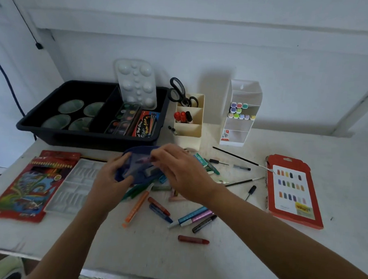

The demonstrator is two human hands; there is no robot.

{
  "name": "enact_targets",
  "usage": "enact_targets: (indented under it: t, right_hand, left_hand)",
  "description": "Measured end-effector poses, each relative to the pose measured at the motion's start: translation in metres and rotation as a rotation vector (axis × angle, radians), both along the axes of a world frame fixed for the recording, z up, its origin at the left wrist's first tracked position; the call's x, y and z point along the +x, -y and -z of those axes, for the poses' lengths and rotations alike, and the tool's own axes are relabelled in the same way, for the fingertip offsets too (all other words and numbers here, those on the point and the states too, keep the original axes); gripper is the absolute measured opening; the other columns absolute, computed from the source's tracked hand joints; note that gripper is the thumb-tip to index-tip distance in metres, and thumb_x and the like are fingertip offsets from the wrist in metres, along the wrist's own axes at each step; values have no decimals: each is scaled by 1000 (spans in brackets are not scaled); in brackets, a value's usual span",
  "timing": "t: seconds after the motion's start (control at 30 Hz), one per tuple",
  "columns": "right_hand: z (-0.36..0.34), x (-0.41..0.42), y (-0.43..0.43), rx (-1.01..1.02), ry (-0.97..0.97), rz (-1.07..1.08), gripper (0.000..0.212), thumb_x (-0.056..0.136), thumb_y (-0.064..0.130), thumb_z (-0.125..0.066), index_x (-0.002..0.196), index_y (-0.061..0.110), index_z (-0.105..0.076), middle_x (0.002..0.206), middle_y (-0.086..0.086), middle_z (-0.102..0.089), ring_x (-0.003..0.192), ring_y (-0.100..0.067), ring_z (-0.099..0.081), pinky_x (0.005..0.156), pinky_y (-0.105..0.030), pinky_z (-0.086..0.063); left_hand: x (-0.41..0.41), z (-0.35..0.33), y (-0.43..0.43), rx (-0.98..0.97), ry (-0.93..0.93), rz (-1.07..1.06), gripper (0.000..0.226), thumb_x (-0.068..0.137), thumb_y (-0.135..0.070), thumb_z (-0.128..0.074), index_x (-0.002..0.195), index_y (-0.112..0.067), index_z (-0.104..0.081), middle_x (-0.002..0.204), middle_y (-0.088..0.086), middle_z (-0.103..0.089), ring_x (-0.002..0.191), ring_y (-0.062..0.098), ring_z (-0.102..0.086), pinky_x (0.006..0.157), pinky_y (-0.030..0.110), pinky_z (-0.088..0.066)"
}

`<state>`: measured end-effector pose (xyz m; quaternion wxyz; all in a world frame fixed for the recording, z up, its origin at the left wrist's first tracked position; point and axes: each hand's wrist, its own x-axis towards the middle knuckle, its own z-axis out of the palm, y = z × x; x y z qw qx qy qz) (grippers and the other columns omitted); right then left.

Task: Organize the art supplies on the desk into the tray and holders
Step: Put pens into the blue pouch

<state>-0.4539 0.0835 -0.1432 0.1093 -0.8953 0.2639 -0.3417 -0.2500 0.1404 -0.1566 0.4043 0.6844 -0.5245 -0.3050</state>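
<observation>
A translucent blue pouch (138,165) with small items inside is held just above the desk's middle. My left hand (110,178) grips its left end. My right hand (181,173) pinches its top right edge. Loose crayons (158,206), markers (192,219) and an orange pen (135,208) lie scattered under and in front of my hands. The black tray (51,130) stands at the back left with green dishes, watercolour sets and a white palette (137,83). A cream holder (188,118) carries scissors and markers. A white holder (239,114) carries pastel markers.
A red coloured-pencil box (27,184) and a white plastic insert (74,187) lie at the left. A red paint box (293,190) lies at the right. Thin brushes (235,156) and small pens are strewn between it and my hands. A single red crayon (192,239) is nearest me.
</observation>
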Motion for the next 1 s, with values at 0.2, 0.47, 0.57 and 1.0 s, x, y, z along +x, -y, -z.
enact_targets:
  t: [0.2, 0.47, 0.57, 1.0]
  right_hand:
    - [27, 23, 15, -50, -260, 144, 36, 94, 23, -64, 128, 15, -56, 121, -14, -59, 109, -31, -59, 91, -46, -52]
    - [26, 7, 21, 105, 167, 271, 11, 98, 18, -58, 106, 13, -64, 103, -1, -62, 95, -9, -52, 87, -25, -45]
    - [28, -9, 29, 164, 235, 365, 11, 98, 20, -57, 107, 15, -62, 104, 4, -58, 95, -8, -52, 84, -20, -44]
    - [52, -130, 48, 398, -128, 792, 18, 93, 8, -59, 107, 14, -70, 99, -2, -68, 85, -12, -54, 75, -23, -40]
  left_hand:
    - [7, 4, -7, 3, -35, 30, 65, 92, 8, -62, 150, -17, -47, 133, -7, -52, 113, 6, -56, 96, 21, -49]
    - [16, 7, 0, 36, -175, 18, 59, 93, 5, -62, 144, -25, -55, 133, -10, -56, 123, 17, -57, 105, 44, -52]
    - [16, 4, 5, 25, -206, 14, 56, 94, 3, -61, 142, -25, -57, 139, -6, -57, 127, 17, -56, 99, 33, -54]
    - [-21, -9, 31, -46, -344, 113, 52, 97, 7, -54, 140, -23, -59, 138, -14, -54, 114, 2, -60, 80, 12, -54]
